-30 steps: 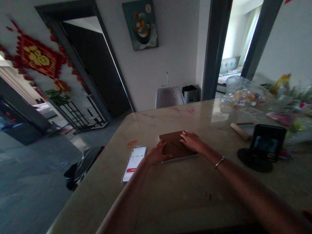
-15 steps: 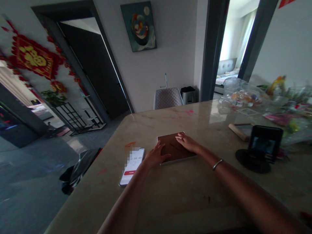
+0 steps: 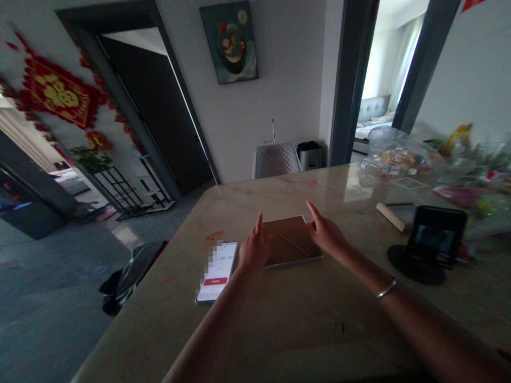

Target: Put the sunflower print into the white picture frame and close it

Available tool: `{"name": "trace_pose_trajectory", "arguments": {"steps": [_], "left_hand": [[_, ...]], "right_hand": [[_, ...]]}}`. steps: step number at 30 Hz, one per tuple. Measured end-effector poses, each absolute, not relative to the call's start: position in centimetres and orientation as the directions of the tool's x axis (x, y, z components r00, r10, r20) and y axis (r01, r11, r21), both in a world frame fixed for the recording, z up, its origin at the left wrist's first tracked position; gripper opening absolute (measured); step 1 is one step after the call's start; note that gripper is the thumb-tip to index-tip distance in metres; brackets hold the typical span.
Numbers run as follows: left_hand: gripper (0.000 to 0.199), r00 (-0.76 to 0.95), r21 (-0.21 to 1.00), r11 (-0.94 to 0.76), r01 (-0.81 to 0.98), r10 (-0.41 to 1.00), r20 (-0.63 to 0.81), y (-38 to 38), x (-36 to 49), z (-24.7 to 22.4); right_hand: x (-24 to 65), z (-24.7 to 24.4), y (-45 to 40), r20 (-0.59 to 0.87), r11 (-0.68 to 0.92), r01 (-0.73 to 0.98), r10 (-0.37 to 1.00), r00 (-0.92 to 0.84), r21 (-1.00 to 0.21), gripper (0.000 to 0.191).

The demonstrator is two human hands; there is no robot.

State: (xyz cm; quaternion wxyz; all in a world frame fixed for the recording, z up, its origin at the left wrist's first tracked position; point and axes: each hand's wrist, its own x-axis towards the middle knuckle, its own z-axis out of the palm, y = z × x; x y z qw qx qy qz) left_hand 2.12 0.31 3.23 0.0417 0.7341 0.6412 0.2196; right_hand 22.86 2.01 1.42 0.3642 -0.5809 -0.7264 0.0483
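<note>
A flat brown board [image 3: 289, 239] with a pale edge and a thin diagonal line or strip on it lies on the stone-topped table [image 3: 303, 314]. At its left edge is my left hand [image 3: 254, 247], index finger pointing up and the thumb side over the board; I cannot make out anything in it. My right hand [image 3: 328, 231] is at the board's right edge, its index finger stretched out past the far corner and the other fingers curled, with nothing visible in them. A phone [image 3: 217, 272] with a lit screen lies just left of my left hand.
A black stand with a screen [image 3: 437, 236] is on the right of the table, with a light wooden frame [image 3: 393, 215] behind it. Plastic bags [image 3: 399, 154] and other items crowd the far right. A grey chair [image 3: 277, 160] stands beyond the far edge.
Both hands have drawn outward from lying on the board to its sides, index fingers now extended. More of the board shows. The board itself has not visibly moved.
</note>
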Motion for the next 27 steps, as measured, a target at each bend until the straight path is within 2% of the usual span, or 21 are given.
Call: {"name": "trace_pose_trajectory", "arguments": {"steps": [3, 7, 10, 14, 19, 27], "left_hand": [[0.074, 0.047, 0.336, -0.209, 0.918, 0.9, 0.433, -0.5, 2.8, 4.1], [0.074, 0.043, 0.305, -0.233, 0.923, 0.852, 0.522, -1.3, 3.3, 4.6], [0.077, 0.011, 0.297, -0.172, 0.939, 0.88, 0.475, -1.3, 3.3, 4.4], [0.08, -0.012, 0.237, -0.059, 0.97, 0.958, 0.288, -0.7, 2.9, 3.7], [0.082, -0.026, 0.182, -0.01, 0.983, 0.981, 0.194, -0.4, 2.5, 2.8], [0.079, -0.028, 0.174, 0.0, 0.985, 0.987, 0.16, -1.1, 2.7, 3.1]], "right_hand": [[22.3, 1.7, 1.4, 0.579, 0.347, 0.849, 0.813, -0.061, -0.399, 0.066], [21.7, 2.5, 0.7, 0.744, 0.39, 0.899, 0.657, -0.123, -0.196, 0.068], [21.5, 2.4, 0.6, 0.764, 0.323, 0.942, 0.63, -0.139, -0.096, 0.071], [21.5, 1.0, 1.1, 0.68, 0.193, 0.981, 0.722, -0.127, -0.022, 0.076], [21.6, -0.4, 1.3, 0.574, 0.118, 0.993, 0.813, -0.094, -0.004, 0.072], [21.4, -0.2, 0.8, 0.514, 0.14, 0.986, 0.855, -0.075, -0.089, 0.065]]}}
